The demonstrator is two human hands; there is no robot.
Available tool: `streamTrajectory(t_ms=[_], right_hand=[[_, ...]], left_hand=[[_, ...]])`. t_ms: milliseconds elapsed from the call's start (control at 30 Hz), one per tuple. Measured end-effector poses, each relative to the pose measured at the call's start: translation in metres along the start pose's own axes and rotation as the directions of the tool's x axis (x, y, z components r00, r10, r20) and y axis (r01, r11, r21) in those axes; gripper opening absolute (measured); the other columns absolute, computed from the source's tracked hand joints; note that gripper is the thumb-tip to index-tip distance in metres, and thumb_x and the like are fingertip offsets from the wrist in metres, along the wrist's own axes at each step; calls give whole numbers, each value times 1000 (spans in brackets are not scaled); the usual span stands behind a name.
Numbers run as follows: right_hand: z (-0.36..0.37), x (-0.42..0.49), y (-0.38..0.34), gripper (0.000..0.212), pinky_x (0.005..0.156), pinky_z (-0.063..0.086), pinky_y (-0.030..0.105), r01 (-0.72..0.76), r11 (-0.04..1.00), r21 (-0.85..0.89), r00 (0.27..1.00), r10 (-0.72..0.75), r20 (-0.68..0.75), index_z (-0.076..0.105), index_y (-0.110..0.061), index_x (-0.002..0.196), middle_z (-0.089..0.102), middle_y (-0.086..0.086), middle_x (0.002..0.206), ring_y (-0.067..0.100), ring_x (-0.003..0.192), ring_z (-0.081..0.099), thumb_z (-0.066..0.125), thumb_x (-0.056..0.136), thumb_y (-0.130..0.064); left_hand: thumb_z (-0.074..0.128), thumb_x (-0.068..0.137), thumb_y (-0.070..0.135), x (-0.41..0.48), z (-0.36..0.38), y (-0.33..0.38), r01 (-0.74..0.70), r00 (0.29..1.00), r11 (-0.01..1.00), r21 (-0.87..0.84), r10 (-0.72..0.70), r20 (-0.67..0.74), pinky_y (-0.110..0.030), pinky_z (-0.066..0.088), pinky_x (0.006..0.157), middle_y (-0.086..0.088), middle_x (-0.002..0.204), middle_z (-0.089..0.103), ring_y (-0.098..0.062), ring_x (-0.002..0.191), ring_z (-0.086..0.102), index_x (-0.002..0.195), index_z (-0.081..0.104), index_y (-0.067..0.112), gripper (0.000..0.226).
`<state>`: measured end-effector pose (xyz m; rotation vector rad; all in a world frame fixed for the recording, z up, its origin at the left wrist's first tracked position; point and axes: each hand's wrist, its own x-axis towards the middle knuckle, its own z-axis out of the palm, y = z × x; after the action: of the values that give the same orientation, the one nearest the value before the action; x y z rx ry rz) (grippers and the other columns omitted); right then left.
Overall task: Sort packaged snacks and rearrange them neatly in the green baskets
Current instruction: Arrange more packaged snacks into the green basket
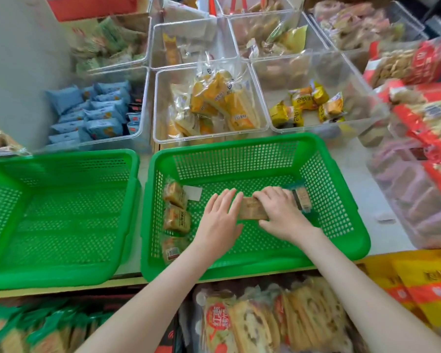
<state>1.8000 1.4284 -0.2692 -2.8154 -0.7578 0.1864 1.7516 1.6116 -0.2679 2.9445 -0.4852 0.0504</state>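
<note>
Two green baskets stand side by side on the counter. The left basket [61,273] holds nothing. Inside the right basket [255,266], three clear-wrapped cake snacks [176,218] lie in a column along its left wall. My right hand [281,212] grips a brown wrapped snack [252,211] on the basket floor, fingers curled over its top. My left hand [220,220] lies flat with straight fingers beside that snack's left end. Another wrapped snack [302,198] lies just right of my right hand.
Clear bins behind the baskets hold blue packets [94,115], yellow-orange packs [214,103] and small yellow packets [308,105]. Red-labelled bags [423,128] pile up at the right. More bagged snacks [273,324] fill the shelf below the counter edge.
</note>
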Motion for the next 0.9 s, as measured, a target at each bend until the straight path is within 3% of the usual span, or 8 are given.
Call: streamTrajectory(t_ms=[100, 200, 300, 367, 467, 567, 667, 900], right_hand=[[-1, -4, -25, 65, 95, 39, 46, 99, 991, 92, 993, -93, -66, 57, -6, 122, 58, 12, 112, 35, 107, 54, 78, 61, -16], [-3, -5, -42, 65, 102, 32, 46, 130, 979, 155, 990, -121, -66, 53, -11, 131, 54, 8, 123, 27, 118, 44, 73, 69, -17], [-6, -2, -53, 81, 112, 11, 35, 42, 976, 214, 999, -46, 13, 21, -20, 151, 29, 0, 148, 17, 137, 21, 66, 84, -24], [-7, 3, -62, 92, 115, 9, 33, -48, 964, 261, 997, 28, 77, 2, -22, 154, 16, 0, 154, 17, 141, 12, 66, 88, -26], [-2, 12, -84, 94, 117, 10, 33, -36, 955, 295, 991, -3, 132, -6, -22, 154, 12, 1, 156, 17, 143, 11, 64, 90, -22], [11, 32, -115, 87, 118, 13, 34, 49, 955, 292, 972, -112, 204, 0, -22, 154, 16, 2, 157, 20, 144, 14, 59, 92, -13], [28, 59, -144, 79, 112, 32, 40, 96, 960, 263, 940, -174, 292, 11, -14, 154, 29, 11, 152, 26, 137, 31, 57, 90, -6], [51, 83, -162, 69, 94, 48, 41, -8, 961, 278, 942, -86, 325, 33, -9, 137, 46, 11, 129, 26, 110, 53, 72, 81, -18]], left_hand=[[87, 58, 29, -5, -7, -2, -14, 998, 999, 29, 16, -58, -51, 42, 102, -10, 115, 66, -28, 110, 63, 124, 60, 3, 76], [88, 53, 32, -17, -17, -10, 10, 997, 998, 58, -6, -74, -45, 50, 93, -6, 97, 67, -26, 91, 66, 113, 65, 3, 70], [89, 49, 28, -33, -29, -22, 106, 988, 993, 48, -99, -118, -38, 55, 78, -8, 88, 66, -27, 80, 64, 103, 67, 1, 64], [89, 47, 24, -48, -39, -35, 217, 965, 976, 12, -213, -152, -38, 54, 74, -11, 86, 65, -30, 77, 64, 101, 66, -1, 64], [88, 53, 19, -77, -54, -61, 354, 911, 935, -27, -351, -217, -43, 53, 80, -15, 92, 65, -34, 84, 63, 108, 63, -5, 66], [87, 59, 18, -106, -69, -91, 455, 849, 890, -35, -445, -285, -45, 51, 85, -16, 98, 65, -35, 90, 62, 113, 61, -6, 64], [86, 62, 18, -126, -78, -113, 533, 790, 844, -55, -520, -326, -45, 50, 86, -16, 99, 64, -35, 92, 61, 114, 60, -5, 63], [87, 63, 19, -162, -82, -119, 575, 737, 808, -127, -579, -349, -43, 49, 87, -16, 101, 64, -34, 94, 61, 115, 59, -5, 64]])
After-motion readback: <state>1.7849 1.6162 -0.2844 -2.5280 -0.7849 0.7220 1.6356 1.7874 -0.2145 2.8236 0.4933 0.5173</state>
